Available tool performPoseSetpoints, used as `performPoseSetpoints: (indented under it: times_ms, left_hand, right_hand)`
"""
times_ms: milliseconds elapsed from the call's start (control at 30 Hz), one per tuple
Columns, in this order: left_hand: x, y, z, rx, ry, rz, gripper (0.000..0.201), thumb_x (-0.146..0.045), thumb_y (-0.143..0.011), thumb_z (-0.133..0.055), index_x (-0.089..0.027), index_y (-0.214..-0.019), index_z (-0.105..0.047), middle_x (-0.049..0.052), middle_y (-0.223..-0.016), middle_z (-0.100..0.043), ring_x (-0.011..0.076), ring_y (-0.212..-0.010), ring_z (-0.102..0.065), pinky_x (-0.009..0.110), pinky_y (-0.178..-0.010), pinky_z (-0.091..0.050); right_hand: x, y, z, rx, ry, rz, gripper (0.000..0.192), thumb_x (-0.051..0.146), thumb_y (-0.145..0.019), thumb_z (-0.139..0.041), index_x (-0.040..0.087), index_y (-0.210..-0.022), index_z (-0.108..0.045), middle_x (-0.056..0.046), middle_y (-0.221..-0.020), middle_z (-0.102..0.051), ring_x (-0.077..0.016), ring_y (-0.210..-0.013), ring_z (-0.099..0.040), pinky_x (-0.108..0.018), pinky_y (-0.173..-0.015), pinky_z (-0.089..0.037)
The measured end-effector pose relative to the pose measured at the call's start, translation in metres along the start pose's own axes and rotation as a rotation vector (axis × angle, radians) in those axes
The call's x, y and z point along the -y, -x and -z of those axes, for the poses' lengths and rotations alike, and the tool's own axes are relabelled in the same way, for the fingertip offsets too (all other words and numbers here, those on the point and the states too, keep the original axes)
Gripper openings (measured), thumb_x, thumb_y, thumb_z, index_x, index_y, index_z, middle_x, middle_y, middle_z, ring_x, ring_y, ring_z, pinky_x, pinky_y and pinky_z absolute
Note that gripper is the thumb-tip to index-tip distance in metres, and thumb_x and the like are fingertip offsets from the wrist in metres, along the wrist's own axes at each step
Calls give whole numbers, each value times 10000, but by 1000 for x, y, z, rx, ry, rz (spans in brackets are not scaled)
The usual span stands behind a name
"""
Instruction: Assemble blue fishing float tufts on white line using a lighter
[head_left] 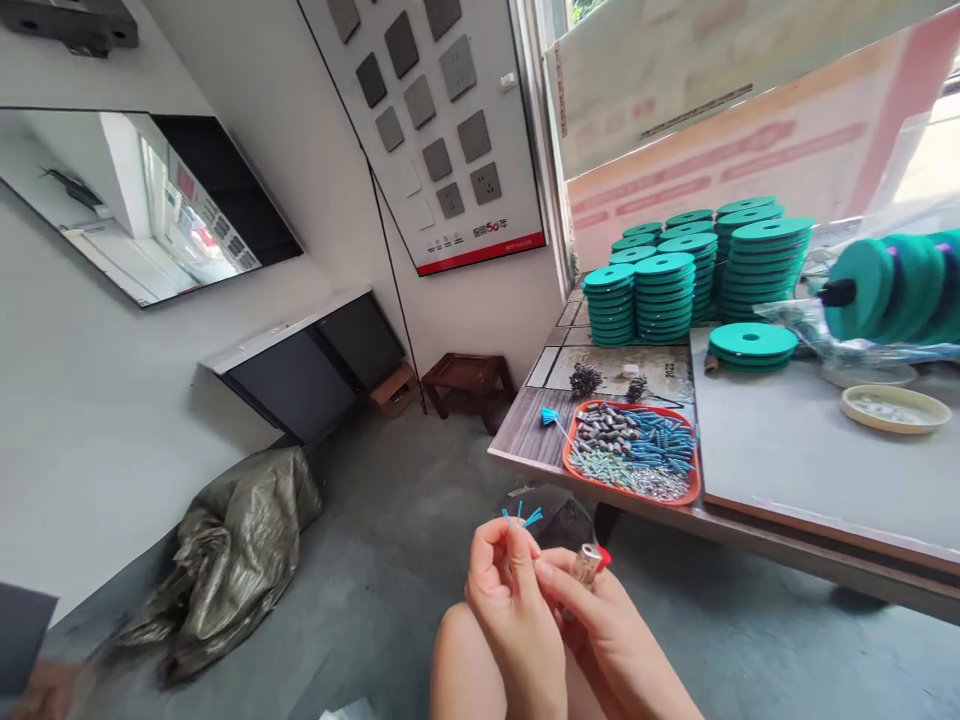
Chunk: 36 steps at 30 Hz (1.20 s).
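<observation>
My left hand [514,610] pinches a small bunch of thin blue strands [521,518] that fan out above my fingertips. My right hand [611,630] presses against the left and holds a small lighter with a red top [589,565]. Both hands are low in the view, above my knee and in front of the table's edge. On the table ahead lies an orange tray [592,484] filled with grey, blue and silvery small parts [637,450]. A loose blue-tufted piece [550,418] lies just left of the tray.
Stacks of green discs [664,295] stand at the back of the table [525,425], one short stack [752,343] on a grey board [810,460]. A shallow dish [895,408] sits at right. A crumpled sack [225,560] lies on the floor at left; a wooden stool [469,380] stands by the wall.
</observation>
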<state>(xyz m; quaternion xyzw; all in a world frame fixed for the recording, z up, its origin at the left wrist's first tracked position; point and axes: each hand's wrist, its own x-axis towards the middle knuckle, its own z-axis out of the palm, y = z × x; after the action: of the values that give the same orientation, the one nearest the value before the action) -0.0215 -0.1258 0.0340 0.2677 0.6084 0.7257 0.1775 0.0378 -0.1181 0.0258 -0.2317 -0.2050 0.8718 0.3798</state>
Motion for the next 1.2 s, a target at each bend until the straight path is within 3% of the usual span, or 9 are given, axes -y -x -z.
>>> performPoseSetpoints:
  times_ms: [133,367,533,700,833,1000,1100,1200]
  left_hand:
    - [0,-4,15,-54,53,38,350,-509,-720,-614,-173,-683,-524,-43,-537,-463,85,-463,-440,182,-442,-383]
    - [3,-17,38,-63,238,170,358,-496,-715,-638,-177,-677,-481,-95,-458,-309,51,-430,-272,138,-402,-255]
    - [11,-30,59,-79,265,231,370,-513,-715,-631,-174,-701,-482,-116,-430,-230,45,-414,-197,139,-399,-208]
    - [19,-36,80,-15,202,295,308,-471,-770,-587,-184,-737,-484,-107,-458,-269,45,-406,-239,142,-397,-218]
    - [29,-44,92,18,95,279,284,-443,-748,-615,-181,-719,-510,-75,-543,-371,58,-460,-356,154,-437,-308]
    - [39,-57,99,72,39,290,287,-432,-732,-630,-169,-684,-525,-57,-566,-398,63,-466,-359,163,-426,-318]
    - [43,-67,103,89,131,372,277,-420,-750,-619,-175,-702,-498,-57,-612,-411,48,-472,-349,145,-430,-309]
    - [47,-78,110,113,187,457,264,-418,-755,-615,-173,-750,-514,-35,-749,-505,18,-458,-326,127,-418,-282]
  right_hand:
    - [-16,-2,-10,-15,77,-9,359,425,-527,-802,111,-643,-672,-5,-551,-540,-79,-534,-404,-189,-522,-334]
    - [-34,0,-21,99,213,-6,304,418,-592,-761,128,-613,-671,8,-532,-502,-85,-529,-379,-208,-529,-332]
    - [-44,-7,-17,103,536,105,265,408,-703,-667,148,-651,-651,-18,-596,-557,-126,-566,-444,-241,-556,-362]
    - [-47,-21,-16,142,845,283,200,356,-740,-620,166,-727,-681,-64,-703,-642,-193,-674,-554,-273,-624,-410]
    - [-54,-33,-19,161,979,349,167,330,-745,-607,188,-759,-694,-45,-657,-630,-171,-597,-542,-259,-555,-399]
    - [-64,-49,-19,156,1090,413,122,245,-725,-610,206,-793,-704,-30,-648,-617,-155,-575,-538,-246,-535,-394]
    - [-73,-59,-15,151,1010,334,104,255,-716,-629,200,-776,-694,-28,-661,-624,-153,-589,-533,-244,-549,-398]
    - [-86,-71,-12,139,799,145,129,284,-707,-650,180,-770,-694,-38,-678,-641,-155,-604,-531,-255,-574,-400]
